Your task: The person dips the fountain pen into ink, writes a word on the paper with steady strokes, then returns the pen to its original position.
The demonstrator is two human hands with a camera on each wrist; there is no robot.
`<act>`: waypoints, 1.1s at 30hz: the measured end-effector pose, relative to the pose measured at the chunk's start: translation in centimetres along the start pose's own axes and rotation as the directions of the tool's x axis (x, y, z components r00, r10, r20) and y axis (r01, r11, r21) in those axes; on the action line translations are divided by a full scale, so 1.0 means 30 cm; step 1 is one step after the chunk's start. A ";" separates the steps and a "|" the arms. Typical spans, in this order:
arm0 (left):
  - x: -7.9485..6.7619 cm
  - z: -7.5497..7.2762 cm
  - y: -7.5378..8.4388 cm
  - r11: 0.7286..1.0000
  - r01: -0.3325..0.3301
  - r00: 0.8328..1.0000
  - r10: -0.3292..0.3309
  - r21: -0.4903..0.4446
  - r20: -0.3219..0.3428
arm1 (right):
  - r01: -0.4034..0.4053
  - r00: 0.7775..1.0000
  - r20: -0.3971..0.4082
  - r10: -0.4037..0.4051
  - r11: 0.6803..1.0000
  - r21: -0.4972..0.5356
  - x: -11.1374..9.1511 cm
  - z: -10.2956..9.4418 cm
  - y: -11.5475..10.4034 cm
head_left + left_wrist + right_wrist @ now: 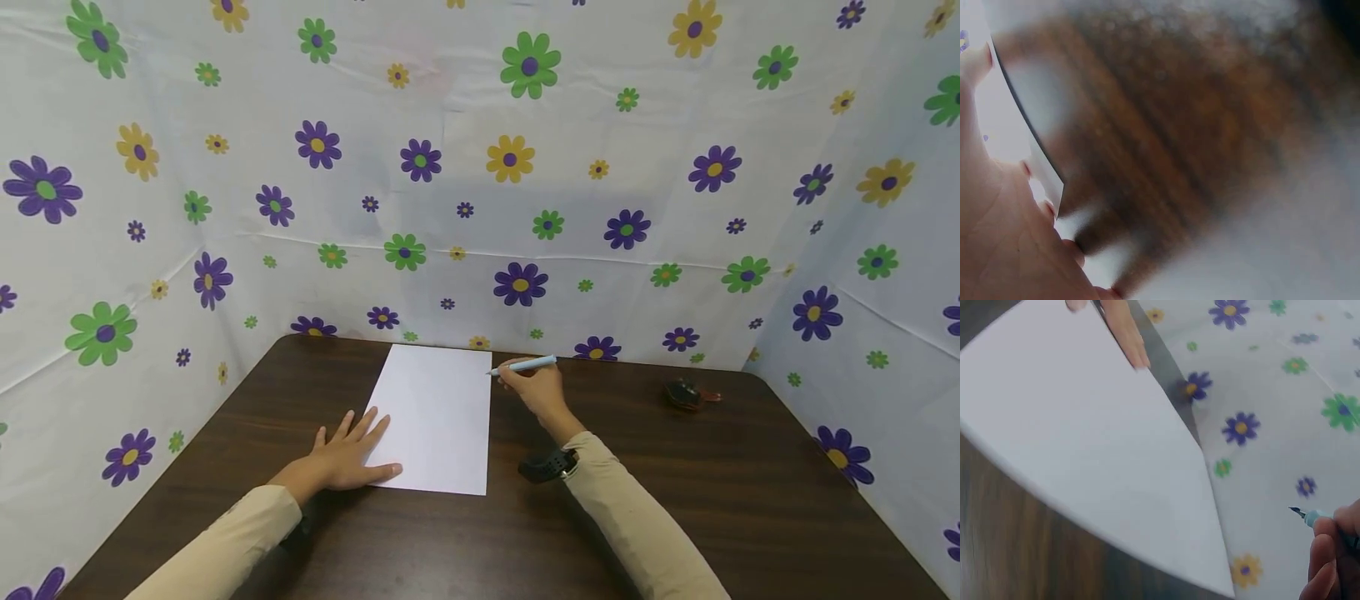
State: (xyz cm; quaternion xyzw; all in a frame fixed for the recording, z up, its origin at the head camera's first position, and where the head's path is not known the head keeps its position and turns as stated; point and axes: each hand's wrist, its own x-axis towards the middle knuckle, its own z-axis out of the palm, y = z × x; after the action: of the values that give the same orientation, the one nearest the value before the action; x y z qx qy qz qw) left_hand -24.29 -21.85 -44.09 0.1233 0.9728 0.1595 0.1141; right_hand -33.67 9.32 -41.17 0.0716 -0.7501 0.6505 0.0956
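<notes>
A blank white sheet of paper [438, 417] lies on the dark wooden table. My left hand [345, 457] rests with spread fingers over the sheet's lower left edge, the thumb lying on the paper. In the left wrist view the palm [997, 231] shows at the left, and the table's surface is blurred. My right hand [538, 390] pinches a light blue fountain pen [531, 363] just beyond the sheet's upper right edge. The pen's dark pointed nib [1296, 510] is bare in the right wrist view and points toward the paper, apart from it.
At the table's right stands a small dark object with a reddish-brown end [688, 394], its kind unclear. White cloth [450, 175] with printed flowers hangs behind the table and on both sides. A black watch [551, 465] is on the right wrist.
</notes>
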 end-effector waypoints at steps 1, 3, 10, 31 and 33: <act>-0.004 -0.006 0.007 1.000 0.001 1.000 -0.001 0.001 0.005 | -0.002 1.000 0.004 0.003 1.000 -0.012 -0.003 0.022 -0.001; -0.010 -0.018 0.016 1.000 -0.001 1.000 0.001 -0.001 0.015 | 0.005 1.000 0.017 -0.004 0.998 -0.058 -0.008 0.064 0.000; -0.009 -0.011 0.006 1.000 -0.008 1.000 0.008 0.000 0.022 | 0.011 0.998 0.062 -0.001 0.988 -0.155 -0.020 0.185 0.022; 0.054 0.055 -0.059 0.999 0.012 1.000 -0.011 0.037 -0.026 | 0.020 0.998 0.069 0.007 0.925 -0.380 -0.033 0.355 0.024; 0.054 0.055 -0.059 0.999 0.013 1.000 -0.012 0.038 -0.024 | 0.013 0.998 0.064 0.014 0.916 -0.400 -0.032 0.362 0.020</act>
State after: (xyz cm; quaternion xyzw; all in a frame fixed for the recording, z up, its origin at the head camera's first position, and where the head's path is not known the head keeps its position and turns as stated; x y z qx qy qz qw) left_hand -25.74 -22.57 -46.50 0.1173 0.9778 0.1415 0.1010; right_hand -33.43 -1.36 -43.45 0.0715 -0.8699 0.4808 0.0836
